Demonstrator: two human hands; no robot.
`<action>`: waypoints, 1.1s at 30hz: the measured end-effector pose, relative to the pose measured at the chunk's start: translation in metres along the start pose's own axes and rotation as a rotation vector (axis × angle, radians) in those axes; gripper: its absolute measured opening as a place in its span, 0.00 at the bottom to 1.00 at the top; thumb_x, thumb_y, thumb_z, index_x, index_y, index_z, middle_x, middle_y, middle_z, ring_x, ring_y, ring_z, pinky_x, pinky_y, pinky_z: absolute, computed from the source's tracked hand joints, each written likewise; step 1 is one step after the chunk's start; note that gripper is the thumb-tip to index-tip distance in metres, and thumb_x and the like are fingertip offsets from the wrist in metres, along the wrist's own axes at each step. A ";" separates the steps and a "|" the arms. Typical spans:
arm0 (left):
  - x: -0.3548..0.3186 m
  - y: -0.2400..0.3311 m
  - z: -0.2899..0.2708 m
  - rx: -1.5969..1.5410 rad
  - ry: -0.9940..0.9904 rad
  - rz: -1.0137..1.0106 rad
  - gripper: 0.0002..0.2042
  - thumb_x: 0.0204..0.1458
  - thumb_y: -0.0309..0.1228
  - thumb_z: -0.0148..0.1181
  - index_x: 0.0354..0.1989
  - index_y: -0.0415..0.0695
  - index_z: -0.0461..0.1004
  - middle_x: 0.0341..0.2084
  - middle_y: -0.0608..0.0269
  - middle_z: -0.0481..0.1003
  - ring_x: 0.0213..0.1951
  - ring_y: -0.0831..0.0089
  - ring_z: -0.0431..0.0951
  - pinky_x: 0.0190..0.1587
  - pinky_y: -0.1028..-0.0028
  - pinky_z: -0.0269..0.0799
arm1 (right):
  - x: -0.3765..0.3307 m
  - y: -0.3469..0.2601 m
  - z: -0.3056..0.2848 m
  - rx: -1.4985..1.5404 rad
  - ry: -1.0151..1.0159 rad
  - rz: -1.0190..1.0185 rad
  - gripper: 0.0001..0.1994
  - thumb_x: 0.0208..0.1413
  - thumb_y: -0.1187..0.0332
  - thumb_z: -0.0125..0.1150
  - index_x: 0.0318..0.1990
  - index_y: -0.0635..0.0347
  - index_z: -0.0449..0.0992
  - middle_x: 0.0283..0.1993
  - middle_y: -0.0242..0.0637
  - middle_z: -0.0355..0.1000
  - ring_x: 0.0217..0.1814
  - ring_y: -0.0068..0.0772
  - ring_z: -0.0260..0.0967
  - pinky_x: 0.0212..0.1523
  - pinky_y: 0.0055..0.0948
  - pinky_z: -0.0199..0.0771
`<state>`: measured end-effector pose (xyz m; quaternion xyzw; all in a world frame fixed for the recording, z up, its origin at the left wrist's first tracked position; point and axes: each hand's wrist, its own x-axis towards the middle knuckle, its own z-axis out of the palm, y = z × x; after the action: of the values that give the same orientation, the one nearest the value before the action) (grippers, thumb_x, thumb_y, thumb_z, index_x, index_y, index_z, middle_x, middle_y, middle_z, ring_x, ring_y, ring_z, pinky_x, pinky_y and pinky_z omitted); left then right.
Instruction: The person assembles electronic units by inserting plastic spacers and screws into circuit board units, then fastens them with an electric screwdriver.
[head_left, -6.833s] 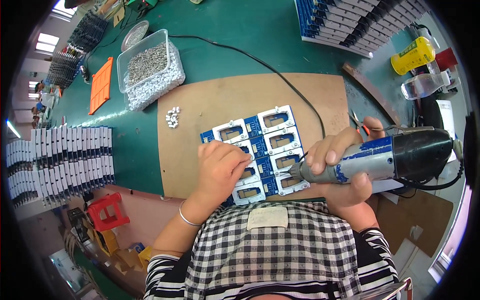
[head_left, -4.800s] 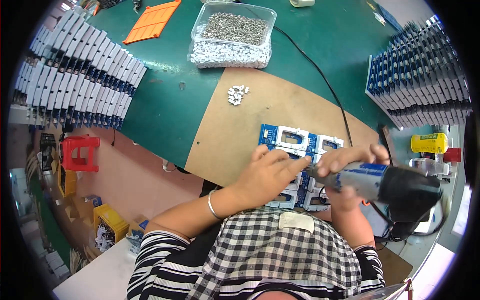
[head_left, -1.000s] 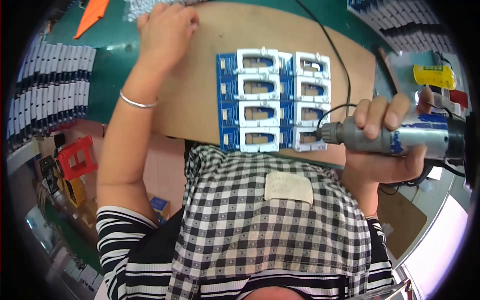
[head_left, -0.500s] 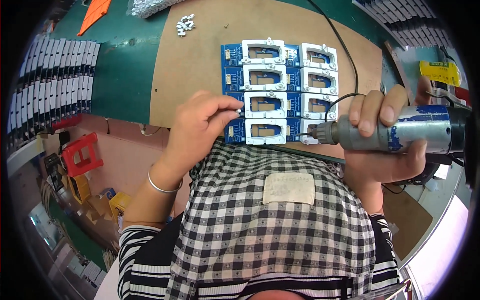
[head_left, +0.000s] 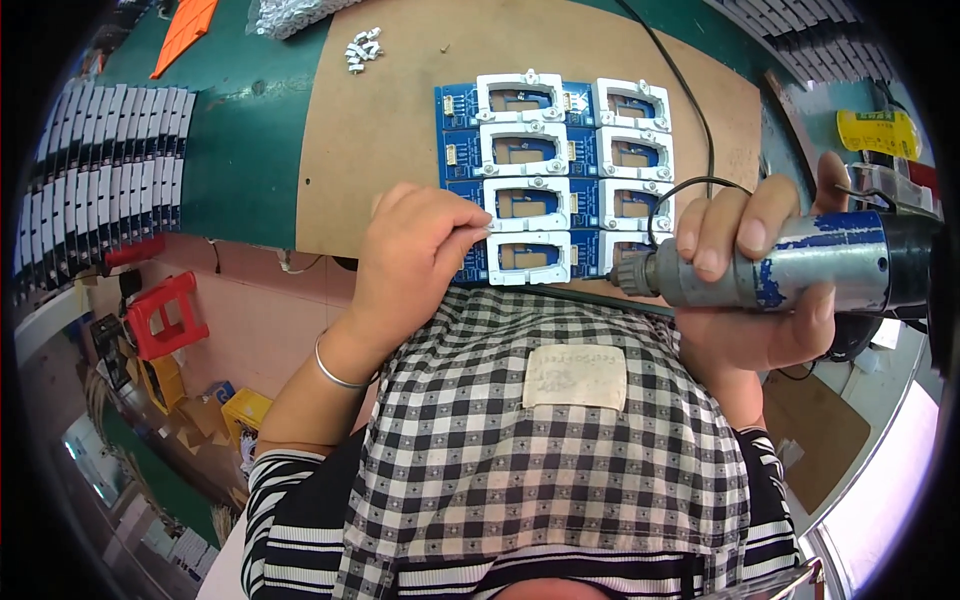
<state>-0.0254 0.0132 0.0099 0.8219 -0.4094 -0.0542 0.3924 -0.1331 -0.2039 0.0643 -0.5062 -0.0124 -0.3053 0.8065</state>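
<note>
One electric screwdriver (head_left: 790, 265) lying level, tip pointing left, gripped by right hand (head_left: 765, 290), left hand (head_left: 415, 255) pinching something unseen.

bare board (head_left: 380, 150) left, cable (head_left: 690, 110) crossing right

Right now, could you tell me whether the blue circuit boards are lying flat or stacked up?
Flat: the blue circuit boards lie side by side in one layer on the brown mat, each white frame facing up.
</note>
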 end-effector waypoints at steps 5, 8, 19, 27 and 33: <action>0.006 0.005 -0.004 0.206 0.024 0.222 0.07 0.40 0.23 0.63 0.30 0.46 0.77 0.28 0.67 0.74 0.33 0.66 0.71 0.38 0.66 0.62 | 0.002 -0.004 0.008 -0.027 -0.018 -0.042 0.39 0.52 0.46 0.54 0.67 0.55 0.48 0.30 0.32 0.63 0.24 0.26 0.64 0.32 0.31 0.67; 0.004 0.008 -0.007 0.210 0.022 0.246 0.09 0.38 0.21 0.65 0.30 0.46 0.78 0.28 0.67 0.73 0.33 0.65 0.71 0.38 0.66 0.63 | 0.003 -0.006 0.011 0.069 -0.081 0.026 0.44 0.51 0.53 0.64 0.67 0.52 0.40 0.32 0.39 0.68 0.29 0.38 0.70 0.37 0.40 0.73; 0.000 -0.004 0.015 -0.148 0.124 0.209 0.14 0.42 0.22 0.64 0.41 0.46 0.75 0.28 0.66 0.73 0.32 0.65 0.72 0.38 0.67 0.65 | 0.013 -0.006 0.039 0.089 -0.431 0.057 0.18 0.61 0.63 0.55 0.50 0.71 0.68 0.38 0.52 0.72 0.43 0.46 0.70 0.53 0.46 0.65; 0.004 0.005 0.019 -0.237 0.104 0.253 0.19 0.42 0.21 0.62 0.46 0.45 0.73 0.24 0.66 0.70 0.30 0.65 0.71 0.37 0.67 0.64 | 0.016 -0.003 0.040 -0.023 -0.456 0.065 0.30 0.53 0.70 0.65 0.60 0.62 0.56 0.41 0.50 0.71 0.43 0.44 0.71 0.53 0.42 0.66; 0.007 0.009 0.023 -0.202 0.116 0.281 0.20 0.41 0.21 0.61 0.47 0.43 0.72 0.24 0.65 0.69 0.30 0.65 0.70 0.37 0.68 0.65 | 0.018 0.003 0.029 -0.068 -0.541 -0.006 0.39 0.51 0.71 0.67 0.63 0.53 0.44 0.42 0.48 0.70 0.40 0.42 0.72 0.45 0.41 0.72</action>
<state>-0.0362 -0.0085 0.0021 0.7147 -0.4895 0.0077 0.4995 -0.1089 -0.1882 0.0820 -0.5961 -0.2187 -0.1616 0.7555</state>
